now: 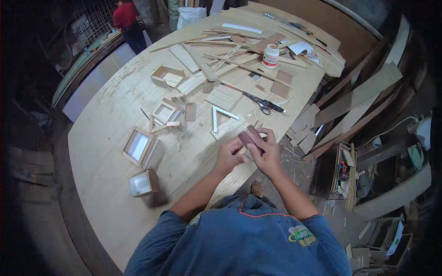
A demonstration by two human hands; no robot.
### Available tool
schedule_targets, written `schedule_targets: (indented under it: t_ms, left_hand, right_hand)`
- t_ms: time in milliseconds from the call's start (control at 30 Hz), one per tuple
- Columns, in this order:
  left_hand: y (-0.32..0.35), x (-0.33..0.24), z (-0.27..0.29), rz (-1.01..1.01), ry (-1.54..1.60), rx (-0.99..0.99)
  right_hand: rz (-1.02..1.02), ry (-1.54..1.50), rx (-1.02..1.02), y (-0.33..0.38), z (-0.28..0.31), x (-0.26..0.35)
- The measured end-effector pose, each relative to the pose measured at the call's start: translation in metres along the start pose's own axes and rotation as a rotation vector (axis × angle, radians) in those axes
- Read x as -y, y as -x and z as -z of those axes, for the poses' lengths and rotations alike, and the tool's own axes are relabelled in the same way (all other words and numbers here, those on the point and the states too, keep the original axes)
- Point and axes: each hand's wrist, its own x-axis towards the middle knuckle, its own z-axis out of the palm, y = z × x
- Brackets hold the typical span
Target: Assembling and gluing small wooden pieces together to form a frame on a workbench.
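Note:
Close to the table's near right edge, my right hand [268,158] is closed around a folded reddish-brown sheet that looks like sandpaper [251,136]. My left hand [228,157] is closed on a small pale wooden piece [243,150], mostly covered by the fingers, and the sheet lies against it. Just beyond my hands lies a white-edged triangular frame [225,112] on the table. Scissors [263,106] rest beyond it, beside a dark pen-like tool [277,106].
On the wooden table [96,156], small wooden boxes [138,146] stand at left. Wood strips [200,62], brown sheets [281,84] and a white jar [270,56] lie farther back. Leaning boards [359,99] crowd the right. A person in red [125,16] stands far left.

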Motion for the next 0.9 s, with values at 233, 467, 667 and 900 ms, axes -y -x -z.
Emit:
schedule_targets:
  t_ms: [233,467,667,900]
  left_hand:
    - [-0.009,0.01,0.013,-0.099,-0.077,-0.006]
    - [-0.018,0.004,0.002,-0.124,0.073,-0.084]
    - [-0.029,0.01,-0.02,0.026,0.607,-0.44]
    - [-0.03,0.031,0.008,-0.017,0.178,-0.439]
  right_hand:
    - [0.158,-0.049,0.052,-0.008,-0.009,-0.001]
    - [0.088,-0.075,0.035,-0.012,-0.023,-0.001]
    - [0.163,0.053,-0.018,-0.019,-0.036,-0.003]
    - [0.11,0.01,0.068,-0.027,-0.029,-0.006]
